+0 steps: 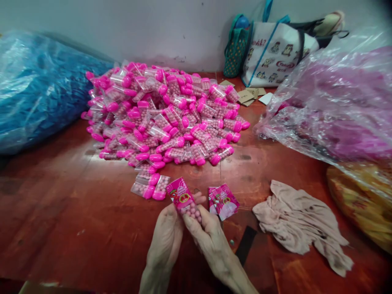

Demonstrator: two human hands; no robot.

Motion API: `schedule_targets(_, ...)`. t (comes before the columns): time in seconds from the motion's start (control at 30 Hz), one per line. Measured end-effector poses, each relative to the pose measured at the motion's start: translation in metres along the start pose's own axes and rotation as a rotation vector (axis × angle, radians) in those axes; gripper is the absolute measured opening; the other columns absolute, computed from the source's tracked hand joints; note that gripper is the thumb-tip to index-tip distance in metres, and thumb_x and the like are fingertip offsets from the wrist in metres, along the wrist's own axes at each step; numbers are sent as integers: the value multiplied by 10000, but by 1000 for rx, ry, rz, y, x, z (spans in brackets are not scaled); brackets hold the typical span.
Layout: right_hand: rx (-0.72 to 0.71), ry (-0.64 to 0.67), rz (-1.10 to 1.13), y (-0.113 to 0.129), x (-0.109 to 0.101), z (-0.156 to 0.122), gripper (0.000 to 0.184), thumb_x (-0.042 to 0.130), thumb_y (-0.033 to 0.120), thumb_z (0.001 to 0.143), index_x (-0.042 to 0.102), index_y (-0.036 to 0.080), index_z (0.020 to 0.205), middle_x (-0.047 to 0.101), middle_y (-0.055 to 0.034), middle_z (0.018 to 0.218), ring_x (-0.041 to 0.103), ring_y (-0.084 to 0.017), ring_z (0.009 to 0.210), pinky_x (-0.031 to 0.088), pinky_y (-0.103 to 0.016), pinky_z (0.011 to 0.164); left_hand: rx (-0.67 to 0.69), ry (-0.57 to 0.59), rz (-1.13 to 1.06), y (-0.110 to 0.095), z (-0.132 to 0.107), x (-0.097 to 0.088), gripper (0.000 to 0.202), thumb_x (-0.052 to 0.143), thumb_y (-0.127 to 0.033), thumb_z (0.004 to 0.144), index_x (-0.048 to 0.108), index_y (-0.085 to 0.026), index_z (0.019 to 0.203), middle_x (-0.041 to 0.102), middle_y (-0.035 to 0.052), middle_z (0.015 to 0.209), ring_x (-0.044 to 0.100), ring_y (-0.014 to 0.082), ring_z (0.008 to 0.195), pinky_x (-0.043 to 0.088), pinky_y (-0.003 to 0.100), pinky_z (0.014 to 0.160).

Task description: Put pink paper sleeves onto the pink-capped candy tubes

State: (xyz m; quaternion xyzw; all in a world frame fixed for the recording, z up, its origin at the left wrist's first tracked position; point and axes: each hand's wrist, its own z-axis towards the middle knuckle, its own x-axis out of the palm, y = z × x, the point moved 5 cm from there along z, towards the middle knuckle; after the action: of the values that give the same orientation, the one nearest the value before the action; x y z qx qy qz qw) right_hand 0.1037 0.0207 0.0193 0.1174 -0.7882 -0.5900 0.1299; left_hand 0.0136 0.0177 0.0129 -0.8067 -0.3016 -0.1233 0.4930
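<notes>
Between my two hands is a clear candy container (192,213) filled with small pink balls, with a bright pink printed label (180,195) over its far end. My right hand (211,237) grips the near end, thumb on top. Along the left side, my left hand (167,234) holds the container with its thumb by the label's edge; its other fingers are partly hidden behind. Just right of the hands lie a few loose printed labels (226,200). Beyond them, two or three pink-capped containers (148,185) lie in front of a large heap of similar containers (165,114).
A blue-filled plastic bag (45,90) stands at left, a pink-filled clear bag (339,102) at right. A crumpled beige cloth (300,218) and a black strip (246,243) lie on the red-brown table (92,228). A white tote bag (272,53) and cardboard pieces (248,96) are at the wall.
</notes>
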Motion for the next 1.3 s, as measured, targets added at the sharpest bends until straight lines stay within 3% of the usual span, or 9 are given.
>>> schedule_targets(0.1, 42, 32, 46, -5, 2, 0, 292, 435, 426, 858, 541, 158, 812, 388, 62, 557, 329, -64, 480, 247, -196, 449, -10, -9, 59, -2, 2, 1, 274, 600, -316, 736, 689, -103, 884, 663, 149, 1002, 543, 278, 1048, 410, 372, 905)
schedule_targets(0.2, 46, 2, 49, -4, -1, -2, 292, 444, 427, 852, 559, 160, 827, 455, 39, 615, 390, -80, 543, 290, -197, 484, -14, 12, 73, 1, 3, 9, 217, 546, -235, 779, 691, -108, 879, 662, 136, 1015, 526, 252, 1075, 385, 349, 930)
schedule_targets(0.3, 34, -11, 33, 1, -6, -4, 259, 451, 396, 856, 576, 171, 882, 518, 10, 727, 448, -105, 650, 346, -205, 561, -37, 60, 37, 5, 2, 16, 224, 534, -223, 785, 689, -107, 897, 662, 143, 1010, 534, 262, 1061, 398, 371, 915)
schedule_targets(0.47, 53, 15, -75, 5, -12, -3, 254, 427, 383, 871, 574, 180, 835, 530, 16, 703, 465, -108, 638, 357, -214, 577, -60, 43, -32, 6, 2, 13, 268, 545, -296, 777, 682, -115, 919, 665, 149, 994, 566, 278, 1008, 417, 409, 888)
schedule_targets(0.7, 121, -45, -185, 2, -17, -12, 246, 435, 403, 860, 585, 224, 937, 580, -14, 866, 519, -159, 802, 391, -244, 677, -28, 55, 57, 6, 2, 19, 267, 511, -268, 798, 697, -85, 851, 652, 163, 1023, 514, 276, 1085, 347, 397, 961)
schedule_targets(0.8, 84, -74, -129, 3, -18, -14, 255, 466, 386, 845, 581, 225, 1006, 582, -17, 839, 527, -161, 772, 398, -240, 644, -58, 106, 89, 6, -1, 21, 290, 476, -269, 816, 702, -89, 837, 638, 163, 1059, 487, 282, 1116, 342, 395, 966)
schedule_targets(1.07, 80, 6, -8, -2, -12, -8, 271, 466, 408, 838, 610, 180, 819, 538, 13, 657, 488, -114, 584, 367, -202, 502, -23, 68, 47, 1, -2, 15, 304, 497, -300, 803, 678, -99, 940, 632, 161, 1073, 488, 284, 1117, 344, 397, 967)
schedule_targets(1.2, 91, -88, -125, 4, -13, -12, 284, 466, 383, 840, 589, 221, 1039, 585, -18, 738, 550, -157, 673, 407, -228, 557, -55, 98, 50, 5, -5, 19, 300, 462, -271, 822, 685, -90, 909, 619, 166, 1096, 480, 288, 1122, 360, 389, 951)
schedule_targets(1.3, 46, -61, -155, 10, -9, -11, 324, 462, 337, 843, 543, 211, 1130, 616, -38, 768, 577, -174, 693, 420, -243, 582, -94, 103, 64, 7, -6, 18, 317, 449, -281, 826, 687, -83, 890, 621, 171, 1087, 495, 299, 1101, 377, 396, 934)
